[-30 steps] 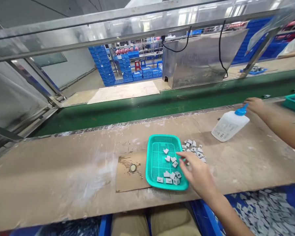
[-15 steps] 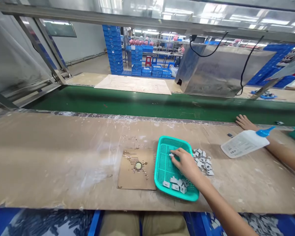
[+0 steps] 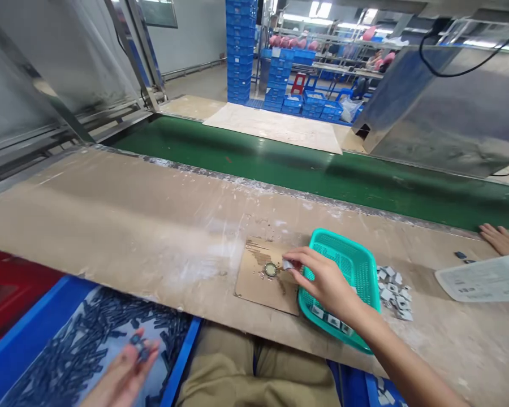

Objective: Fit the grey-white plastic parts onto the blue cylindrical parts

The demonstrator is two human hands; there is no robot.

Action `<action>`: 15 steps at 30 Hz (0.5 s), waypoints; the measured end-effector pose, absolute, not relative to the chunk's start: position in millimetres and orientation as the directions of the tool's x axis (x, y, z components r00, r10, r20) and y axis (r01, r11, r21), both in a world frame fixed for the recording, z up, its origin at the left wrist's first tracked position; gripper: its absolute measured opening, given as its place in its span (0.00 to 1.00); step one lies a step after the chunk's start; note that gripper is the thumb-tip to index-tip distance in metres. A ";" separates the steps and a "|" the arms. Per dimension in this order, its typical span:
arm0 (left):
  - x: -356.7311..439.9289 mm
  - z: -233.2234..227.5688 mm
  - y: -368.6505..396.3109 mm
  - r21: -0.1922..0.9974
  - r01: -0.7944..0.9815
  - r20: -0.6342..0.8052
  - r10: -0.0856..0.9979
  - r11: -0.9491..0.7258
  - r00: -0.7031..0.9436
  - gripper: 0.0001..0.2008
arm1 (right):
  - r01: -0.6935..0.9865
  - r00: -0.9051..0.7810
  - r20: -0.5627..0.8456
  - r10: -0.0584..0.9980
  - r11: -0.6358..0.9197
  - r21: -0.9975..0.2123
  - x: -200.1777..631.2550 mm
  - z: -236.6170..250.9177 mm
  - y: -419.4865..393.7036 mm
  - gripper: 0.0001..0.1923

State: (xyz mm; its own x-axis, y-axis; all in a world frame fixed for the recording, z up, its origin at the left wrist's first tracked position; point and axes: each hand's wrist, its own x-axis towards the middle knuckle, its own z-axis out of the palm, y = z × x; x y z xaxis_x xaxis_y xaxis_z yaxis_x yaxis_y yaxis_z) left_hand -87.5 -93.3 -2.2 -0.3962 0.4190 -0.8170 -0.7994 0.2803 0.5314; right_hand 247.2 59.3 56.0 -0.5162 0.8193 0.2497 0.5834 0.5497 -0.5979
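Observation:
My right hand (image 3: 328, 282) pinches a small grey piece (image 3: 287, 264) beside a round cap (image 3: 271, 269) that sits on a cardboard square (image 3: 254, 288). The hand reaches across the near left corner of a teal basket (image 3: 358, 257) holding a few more grey pieces. A loose heap of grey pieces (image 3: 393, 287) lies just right of the basket. My left hand (image 3: 121, 379) is low at the bottom left, fingers closed on a small dark part (image 3: 139, 346) above a blue bin (image 3: 29, 345) full of dark parts.
A white glue bottle (image 3: 483, 278) lies on its side at the right, near a co-worker's hand (image 3: 499, 237) resting at the bench edge. A green conveyor belt (image 3: 280, 164) runs behind the bench. A red bin (image 3: 4, 294) sits at the far left.
My right hand lifted a grey piece from the basket and carried it left to the cap on the cardboard. The view swung left and down, bringing my left hand and the blue bin into sight.

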 end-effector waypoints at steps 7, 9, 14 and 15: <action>3.8 -2.1 -79.0 0.322 -0.852 -0.692 0.717 0.413 0.086 0.21 | 0.635 -0.574 0.255 0.779 0.619 -0.462 228.9 25.2 67.5 0.13; 17.0 -5.6 -78.8 0.324 -0.824 -0.686 0.715 0.465 0.135 0.21 | 0.628 -0.582 0.270 0.767 0.635 -0.450 229.8 22.8 66.9 0.13; 24.3 -9.3 -77.4 0.356 -0.755 -0.680 0.707 0.550 0.193 0.22 | 0.630 -0.614 0.227 0.756 0.642 -0.436 230.4 21.6 66.7 0.14; 24.2 -9.3 -76.7 0.366 -0.740 -0.682 0.703 0.564 0.199 0.24 | 0.633 -0.618 0.217 0.756 0.642 -0.434 230.1 21.3 67.0 0.14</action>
